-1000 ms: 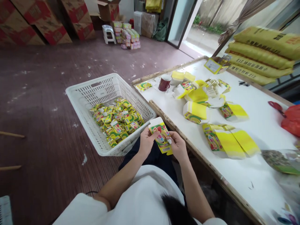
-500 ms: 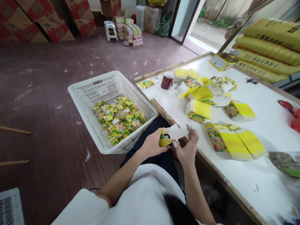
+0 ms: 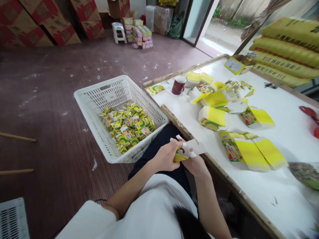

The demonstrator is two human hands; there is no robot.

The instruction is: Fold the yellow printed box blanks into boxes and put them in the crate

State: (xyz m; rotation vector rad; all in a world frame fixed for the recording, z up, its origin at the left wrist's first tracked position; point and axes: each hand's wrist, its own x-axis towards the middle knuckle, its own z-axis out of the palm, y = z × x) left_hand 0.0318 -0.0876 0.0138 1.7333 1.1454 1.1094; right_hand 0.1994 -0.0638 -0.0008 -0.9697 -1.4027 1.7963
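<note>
Above my lap, next to the table edge, both hands hold a small yellow-and-white cardboard box (image 3: 180,156). My left hand (image 3: 166,154) is closed round its yellow end. From below and the right, my right hand (image 3: 196,166) grips the same box, its fingers around the white flap. White covers show on several fingertips. Left of my knees stands a white plastic basket (image 3: 96,132), partly filled with small yellow-green boxes (image 3: 127,127). To the right, on the white table (image 3: 251,189), lie stacks of flat yellow cartons (image 3: 251,151).
A dark red mug (image 3: 178,85) stands near the table's far left corner. More carton stacks (image 3: 213,118) lie around it. Red-handled scissors (image 3: 309,113) rest at right. Yellow sacks (image 3: 281,53) are piled behind the table. Brown cartons (image 3: 62,33) and a white stool (image 3: 119,32) stand farther back.
My right hand has moved left and under the box, closer to my left hand. The left fingers have shifted over the box's top, and the white flap now sits lower and tilted.
</note>
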